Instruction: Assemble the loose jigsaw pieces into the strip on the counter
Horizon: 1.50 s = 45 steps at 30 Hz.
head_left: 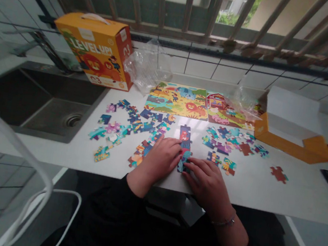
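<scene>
My left hand (162, 157) and my right hand (206, 181) meet at the near edge of a white counter (263, 192). Both press on a short joined strip of puzzle pieces (185, 142) that runs away from me. The fingers of each hand are curled and pinch at the nearest piece of the strip (183, 161). Loose puzzle pieces (130, 124) lie scattered to the left, and another group of loose pieces (230, 142) lies to the right. A single brown piece (278, 174) lies apart at the right.
Two finished puzzle pictures (179, 100) lie at the back of the counter. An orange puzzle box (96, 49) stands back left, with clear plastic bags (147, 66) beside it. An open orange tray box (294, 130) sits back right. A steel sink (47, 111) lies left.
</scene>
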Motion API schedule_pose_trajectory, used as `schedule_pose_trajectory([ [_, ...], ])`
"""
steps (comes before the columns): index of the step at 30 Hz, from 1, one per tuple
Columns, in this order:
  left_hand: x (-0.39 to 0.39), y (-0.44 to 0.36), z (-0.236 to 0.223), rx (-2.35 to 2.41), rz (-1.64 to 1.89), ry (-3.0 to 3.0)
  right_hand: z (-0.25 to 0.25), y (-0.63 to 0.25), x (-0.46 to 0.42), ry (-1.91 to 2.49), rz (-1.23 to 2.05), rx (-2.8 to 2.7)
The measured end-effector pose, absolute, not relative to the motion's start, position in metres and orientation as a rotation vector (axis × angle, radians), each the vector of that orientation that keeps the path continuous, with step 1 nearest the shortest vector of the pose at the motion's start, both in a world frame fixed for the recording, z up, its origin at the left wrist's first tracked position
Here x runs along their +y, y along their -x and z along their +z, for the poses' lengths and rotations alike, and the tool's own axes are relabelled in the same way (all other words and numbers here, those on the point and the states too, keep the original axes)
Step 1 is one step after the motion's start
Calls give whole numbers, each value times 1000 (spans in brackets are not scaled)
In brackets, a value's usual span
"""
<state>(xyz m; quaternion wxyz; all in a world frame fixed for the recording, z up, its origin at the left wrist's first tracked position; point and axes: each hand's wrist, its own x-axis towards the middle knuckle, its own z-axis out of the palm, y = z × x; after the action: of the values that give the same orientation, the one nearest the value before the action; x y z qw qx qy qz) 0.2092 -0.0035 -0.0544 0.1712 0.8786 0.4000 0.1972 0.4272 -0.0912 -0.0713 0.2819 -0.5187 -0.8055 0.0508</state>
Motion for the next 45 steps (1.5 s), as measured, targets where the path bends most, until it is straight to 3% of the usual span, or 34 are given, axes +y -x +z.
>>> schedule_pose_trajectory([
  [45,-11,-208,-51,974,530,-2761,-79,-431,-96,1328,65,-2256],
])
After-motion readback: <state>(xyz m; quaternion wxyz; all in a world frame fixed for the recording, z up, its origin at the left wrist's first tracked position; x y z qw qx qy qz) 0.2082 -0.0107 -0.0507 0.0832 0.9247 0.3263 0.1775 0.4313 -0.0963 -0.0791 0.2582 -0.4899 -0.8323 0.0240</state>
